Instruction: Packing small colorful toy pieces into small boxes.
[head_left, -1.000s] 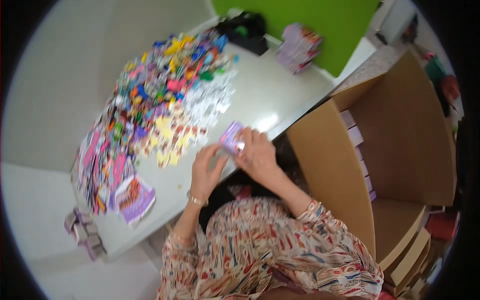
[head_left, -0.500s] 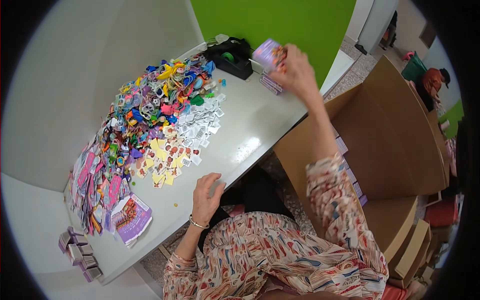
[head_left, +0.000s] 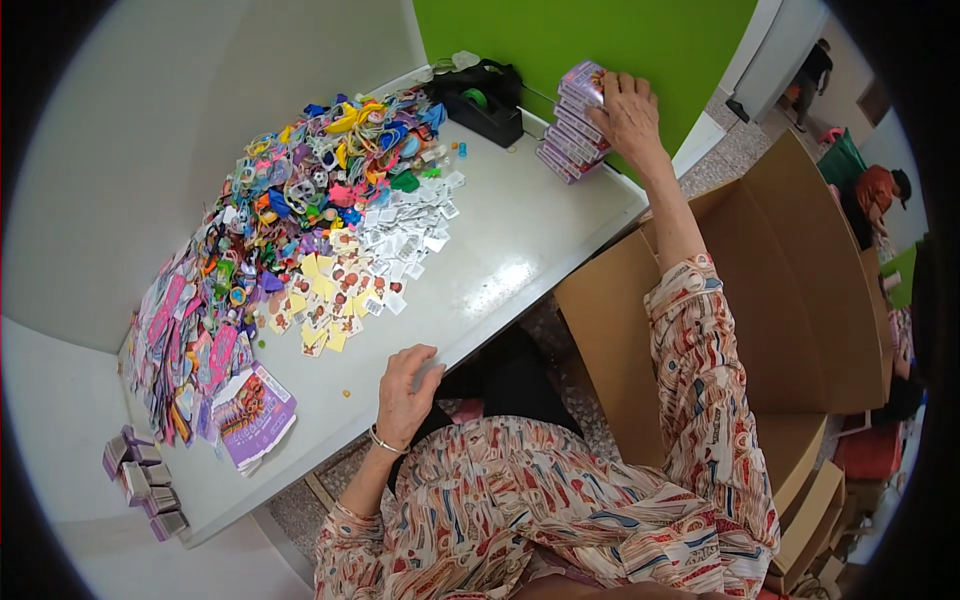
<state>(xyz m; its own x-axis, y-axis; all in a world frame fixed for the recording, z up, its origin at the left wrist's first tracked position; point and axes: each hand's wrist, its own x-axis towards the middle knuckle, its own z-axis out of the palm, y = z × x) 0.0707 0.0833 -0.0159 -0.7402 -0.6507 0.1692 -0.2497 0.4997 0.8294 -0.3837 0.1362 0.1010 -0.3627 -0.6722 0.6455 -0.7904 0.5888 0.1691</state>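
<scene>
My right hand (head_left: 628,118) is at the far right of the table, wrapped around the right end of a stack of small purple boxes (head_left: 572,130). The thumb lies along the near side of the upper boxes and the fingers reach over the top. How many boxes it grips is hidden. My left hand (head_left: 408,392) hovers by the table's near edge, thumb apart from the loosely curved fingers, with nothing in it. Nearest to it on the tabletop are small printed cards (head_left: 340,290) and a tiny yellow piece (head_left: 346,394).
A large heap of colourful small toys (head_left: 300,190) spreads along the back wall, with white paper slips (head_left: 410,225) beside it. Purple printed packaging (head_left: 255,410) and more small boxes (head_left: 145,480) lie left. A black tape dispenser (head_left: 485,115) stands behind. An open cardboard box (head_left: 770,290) is at right.
My right hand has moved a little farther away with the purple boxes, which now stand as a taller stack against the green panel. My left hand has hardly moved. The view has shifted slightly.
</scene>
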